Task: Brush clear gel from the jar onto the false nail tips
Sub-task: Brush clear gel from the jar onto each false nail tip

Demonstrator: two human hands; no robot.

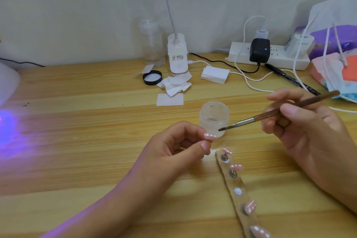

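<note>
An open clear jar of gel [214, 116] stands on the wooden table [87, 121]. My left hand [173, 150] pinches a pink false nail tip with white dots [210, 136] just in front of the jar. My right hand [301, 127] grips a brown-handled brush [270, 114]; its bristle tip hovers just right of the held nail tip, beside the jar's wall. A clear holder strip [238, 193] lies below, carrying several more pink nail tips on metal pegs, with one peg bare.
A black jar lid [152, 77], crumpled wipes [174, 84] and a white pad [170, 99] lie behind the jar. A lamp base [177, 54], clear bottle [151, 44], power strip [268, 55] with cables and a black pen [289, 78] stand farther back. Purple light glows at left.
</note>
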